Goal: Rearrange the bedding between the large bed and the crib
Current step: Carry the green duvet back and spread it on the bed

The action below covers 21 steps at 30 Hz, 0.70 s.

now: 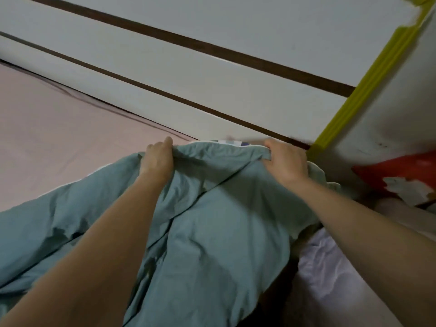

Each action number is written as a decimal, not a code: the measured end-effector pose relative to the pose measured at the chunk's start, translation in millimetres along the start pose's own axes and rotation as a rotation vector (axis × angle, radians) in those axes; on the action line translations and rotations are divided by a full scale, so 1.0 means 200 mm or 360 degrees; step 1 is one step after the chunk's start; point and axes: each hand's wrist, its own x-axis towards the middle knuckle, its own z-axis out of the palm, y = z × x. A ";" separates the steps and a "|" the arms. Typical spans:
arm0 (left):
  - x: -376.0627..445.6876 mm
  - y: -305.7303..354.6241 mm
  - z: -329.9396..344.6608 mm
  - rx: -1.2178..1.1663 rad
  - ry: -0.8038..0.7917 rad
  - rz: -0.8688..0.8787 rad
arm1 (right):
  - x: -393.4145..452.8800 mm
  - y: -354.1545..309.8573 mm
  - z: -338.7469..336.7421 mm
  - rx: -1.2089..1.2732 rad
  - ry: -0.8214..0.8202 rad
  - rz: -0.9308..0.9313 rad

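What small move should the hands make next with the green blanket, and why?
Probably lift and draw the green blanket toward the pink sheet. The left hand and right hand both grip its top edge near the white panel, and part of it hangs off to the right.

The fingertips of both hands are tucked out of sight behind the far hem of the teal quilt (212, 220), which runs off the left and near edges. A patterned patch (236, 143) peeking past the hem is too blurred to identify. The red object (398, 171) at right is smeared and cut by the frame. The yellow-green strip (368, 76) leaves the top edge.
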 end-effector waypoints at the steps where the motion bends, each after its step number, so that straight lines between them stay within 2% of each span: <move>1: 0.08 0.03 -0.02 -0.0025 0.0053 -0.0036 | 0.08 0.00 0.00 -0.0020 0.0031 -0.0025; 3: 0.28 0.10 -0.09 -0.0098 0.0167 -0.0081 | 0.28 -0.01 -0.06 -0.0040 0.0117 -0.0009; 6: 0.57 0.22 -0.30 -0.0187 0.0343 0.0008 | 0.58 -0.02 -0.22 -0.0081 0.0361 0.0077; 9: 0.77 0.31 -0.43 -0.0229 0.0493 0.0065 | 0.70 0.02 -0.27 -0.0194 0.0463 -0.0089; 11: 0.81 0.30 -0.36 -0.0179 0.0406 0.0042 | 0.66 0.06 -0.18 -0.0246 0.0340 -0.0263; 13: 0.80 0.28 -0.20 -0.0057 0.0136 0.0061 | 0.60 0.11 -0.03 -0.0198 0.0100 -0.0381; 18: 0.71 0.22 0.06 0.0010 -0.0308 -0.0097 | 0.58 0.20 0.22 -0.0239 -0.0357 -0.0420; 21: 0.64 0.17 0.13 0.0069 -0.0389 -0.0022 | 0.54 0.20 0.30 -0.0179 -0.0531 -0.0393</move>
